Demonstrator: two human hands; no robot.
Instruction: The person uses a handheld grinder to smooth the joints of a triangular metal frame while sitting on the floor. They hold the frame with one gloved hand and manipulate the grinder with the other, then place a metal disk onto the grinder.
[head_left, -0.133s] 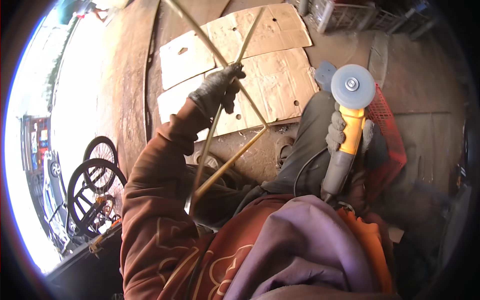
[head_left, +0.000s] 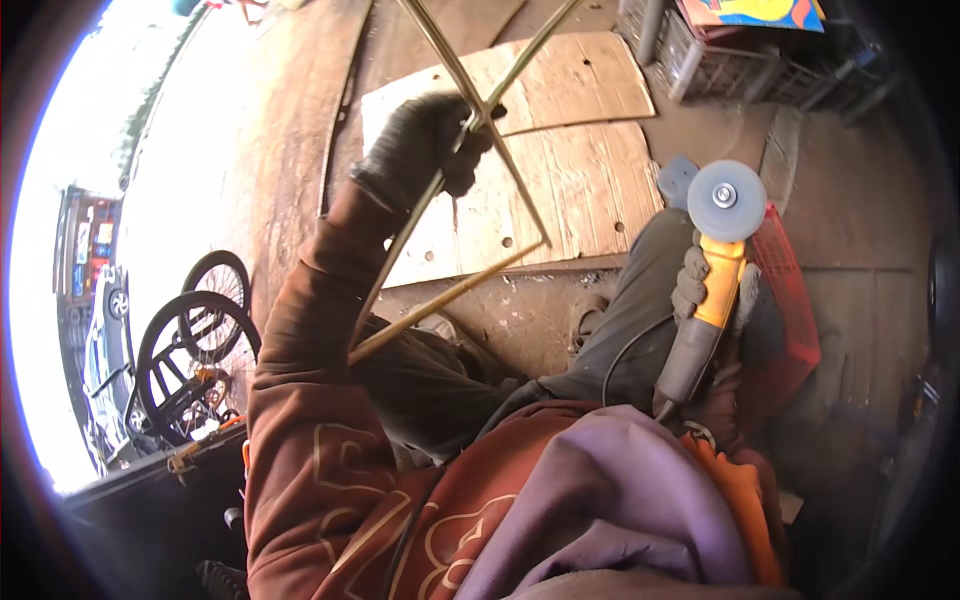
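Observation:
My left hand [head_left: 425, 145], in a dark glove, is closed round a thin metal frame [head_left: 440, 306] where its bars cross. The frame is held up above flattened cardboard, and its lower bars reach down beside my left forearm and over my leg. My right hand [head_left: 690, 283], in a grey glove, is wrapped round the yellow body of an angle grinder [head_left: 716, 288]. The grinder stands upright by my right knee, its pale round disc [head_left: 738, 215] at the far end, apart from the frame. Whether the disc is spinning I cannot tell.
Flattened cardboard sheets [head_left: 580, 150] lie on the floor ahead. A red plastic crate [head_left: 790, 290] stands right of the grinder, whose cord [head_left: 622, 360] loops over my leg. At the far right is a grey crate [head_left: 730, 75]; at the left are bicycle wheels [head_left: 150, 335].
The view has shifted a little, moving the floor and grinder down and right in the picture. My left hand has moved slightly away from me with the frame. Both grips are unchanged.

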